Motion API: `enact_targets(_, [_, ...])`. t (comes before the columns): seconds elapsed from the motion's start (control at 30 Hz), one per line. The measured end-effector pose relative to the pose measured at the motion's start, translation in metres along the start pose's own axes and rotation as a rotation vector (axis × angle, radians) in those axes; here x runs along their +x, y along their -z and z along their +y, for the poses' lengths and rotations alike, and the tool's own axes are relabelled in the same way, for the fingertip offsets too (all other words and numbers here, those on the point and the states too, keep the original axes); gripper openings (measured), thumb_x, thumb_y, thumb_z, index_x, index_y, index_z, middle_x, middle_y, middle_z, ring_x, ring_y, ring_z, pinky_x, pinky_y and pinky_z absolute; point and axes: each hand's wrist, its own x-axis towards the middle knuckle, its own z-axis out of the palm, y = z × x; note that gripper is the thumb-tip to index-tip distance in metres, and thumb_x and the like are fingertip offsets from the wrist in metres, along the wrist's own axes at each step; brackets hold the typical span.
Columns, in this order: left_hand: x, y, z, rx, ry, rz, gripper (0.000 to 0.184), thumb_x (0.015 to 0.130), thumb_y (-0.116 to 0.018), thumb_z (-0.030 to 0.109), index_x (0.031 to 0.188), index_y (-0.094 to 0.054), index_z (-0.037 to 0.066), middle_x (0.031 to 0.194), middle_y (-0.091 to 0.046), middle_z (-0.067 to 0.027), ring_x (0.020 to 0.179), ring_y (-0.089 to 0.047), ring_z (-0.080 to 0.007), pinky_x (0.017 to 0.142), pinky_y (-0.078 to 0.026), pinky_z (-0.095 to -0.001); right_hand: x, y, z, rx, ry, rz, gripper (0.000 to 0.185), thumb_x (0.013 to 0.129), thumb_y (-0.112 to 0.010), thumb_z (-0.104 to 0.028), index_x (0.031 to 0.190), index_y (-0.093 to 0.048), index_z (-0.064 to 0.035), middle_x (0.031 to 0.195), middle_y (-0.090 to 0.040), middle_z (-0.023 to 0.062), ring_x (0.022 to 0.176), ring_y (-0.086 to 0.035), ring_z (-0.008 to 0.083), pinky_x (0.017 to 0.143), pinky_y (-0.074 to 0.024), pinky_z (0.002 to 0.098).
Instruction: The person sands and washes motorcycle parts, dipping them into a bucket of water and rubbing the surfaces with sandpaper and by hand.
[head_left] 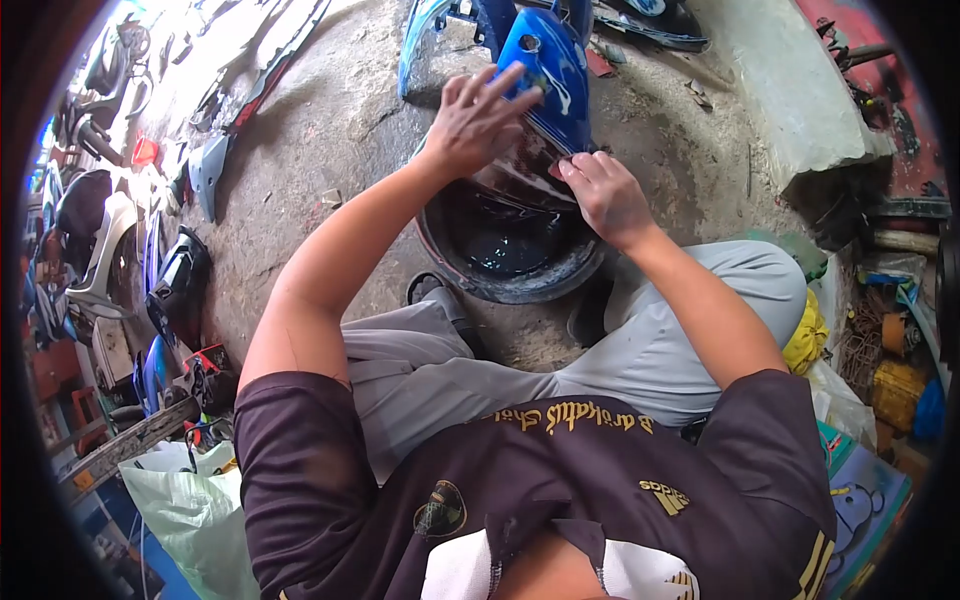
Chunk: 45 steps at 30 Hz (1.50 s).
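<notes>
A glossy blue plastic motorcycle body panel stands tilted over a round dark basin holding dark water. Its lower part is brownish and wet. On the panel's left side lies my left hand, fingers spread and slightly blurred, the fingertips touching the blue surface. My right hand is closed at the panel's lower right edge, thumb and fingers pinched around a small reddish-brown piece. What that piece is made of is too small to tell.
Scooter panels and parts crowd the left side. A pale concrete block stands at the upper right. Beside my legs are a whitish-green sack on the left and a yellow bag on the right.
</notes>
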Motion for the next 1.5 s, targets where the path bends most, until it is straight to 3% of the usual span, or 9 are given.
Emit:
enact_targets(0.27, [-0.006,0.006,-0.017,-0.034,-0.021,-0.176,0.086,0.095,-0.072,0.046,0.171,-0.035,0.025,0.178,-0.031,-0.0113,0.162,-0.031,-0.0351,0.127,-0.025,-0.0596,-0.002,-0.004,-0.009,0.117,0.108,-0.129,0.019,0.095,-0.065,-0.004,0.111,-0.075,-0.0039,0.099,-0.068,0.0083,0.093,-0.066,0.0279,0.083,-0.0559,0.0405])
enact_targets(0.43, [-0.02,-0.004,-0.026,0.03,0.013,-0.273,0.089,0.095,-0.072,0.052,0.171,-0.033,0.027,0.178,-0.029,-0.0099,0.162,-0.03,-0.0348,0.128,-0.023,-0.0601,0.011,-0.005,0.007,0.025,-0.019,-0.036,0.011,0.097,-0.066,-0.015,0.104,-0.075,-0.0143,0.096,-0.067,0.0018,0.094,-0.064,0.0216,0.081,-0.0529,0.0375])
enact_targets(0.53, [-0.02,-0.005,-0.024,-0.062,-0.026,-0.216,0.097,0.092,-0.07,0.067,0.173,-0.029,0.03,0.179,-0.027,-0.0083,0.162,-0.029,-0.038,0.124,-0.025,-0.0671,0.005,-0.006,-0.015,0.013,0.108,-0.116,0.011,0.097,-0.066,-0.017,0.103,-0.075,-0.0164,0.096,-0.067,0.0015,0.094,-0.064,0.0229,0.081,-0.0517,0.0373])
enact_targets(0.57, [-0.023,-0.006,-0.022,-0.02,-0.074,-0.276,0.114,0.08,-0.079,0.072,0.173,-0.028,0.029,0.18,-0.023,-0.0101,0.163,-0.024,-0.0433,0.123,-0.025,-0.0694,0.009,-0.005,-0.007,0.001,0.033,-0.092,0.011,0.098,-0.065,-0.018,0.102,-0.075,-0.0172,0.095,-0.067,0.001,0.093,-0.064,0.0238,0.08,-0.051,0.0368])
enact_targets(0.7, [-0.023,-0.001,-0.008,-0.047,-0.033,-0.326,0.131,0.066,-0.09,0.069,0.172,-0.028,0.026,0.181,-0.017,-0.0121,0.165,-0.014,-0.0463,0.126,-0.022,-0.071,0.01,-0.003,0.017,0.009,-0.055,0.008,0.017,0.099,-0.065,-0.014,0.11,-0.077,-0.0171,0.093,-0.066,0.0009,0.093,-0.064,0.0239,0.081,-0.0517,0.0388])
enact_targets(1.07, [-0.022,0.0,-0.005,0.01,-0.015,-0.388,0.131,0.069,-0.09,0.066,0.174,-0.024,0.025,0.181,-0.017,-0.0112,0.166,-0.017,-0.0416,0.126,-0.023,-0.0711,-0.015,-0.013,-0.006,0.037,0.145,-0.128,0.025,0.093,-0.064,-0.009,0.112,-0.077,-0.0196,0.097,-0.067,0.0008,0.089,-0.065,0.0221,0.078,-0.0519,0.0394])
enact_targets(1.2, [-0.024,0.0,-0.005,-0.001,-0.015,-0.368,0.131,0.069,-0.089,0.067,0.174,-0.024,0.025,0.181,-0.018,-0.011,0.166,-0.017,-0.041,0.126,-0.023,-0.0703,0.002,-0.008,0.018,-0.024,-0.121,0.031,0.027,0.094,-0.065,-0.012,0.117,-0.077,-0.0184,0.098,-0.07,-0.0009,0.086,-0.066,0.0201,0.078,-0.0522,0.0382])
enact_targets(1.33, [-0.019,0.0,-0.007,0.01,-0.022,-0.368,0.13,0.07,-0.088,0.068,0.174,-0.023,0.025,0.181,-0.018,-0.0109,0.166,-0.017,-0.0407,0.125,-0.024,-0.0707,-0.007,-0.01,-0.001,0.002,0.135,-0.081,0.026,0.096,-0.065,-0.013,0.118,-0.078,-0.0183,0.096,-0.071,-0.0003,0.085,-0.066,0.0215,0.077,-0.0517,0.039])
enact_targets(1.5, [-0.021,0.001,-0.006,-0.015,-0.023,-0.347,0.13,0.07,-0.088,0.069,0.174,-0.023,0.025,0.181,-0.018,-0.0104,0.165,-0.017,-0.0411,0.125,-0.023,-0.0722,0.007,0.0,0.014,-0.082,-0.074,-0.002,0.024,0.096,-0.064,-0.014,0.116,-0.077,-0.0189,0.099,-0.072,-0.0006,0.087,-0.067,0.0198,0.076,-0.0514,0.0376])
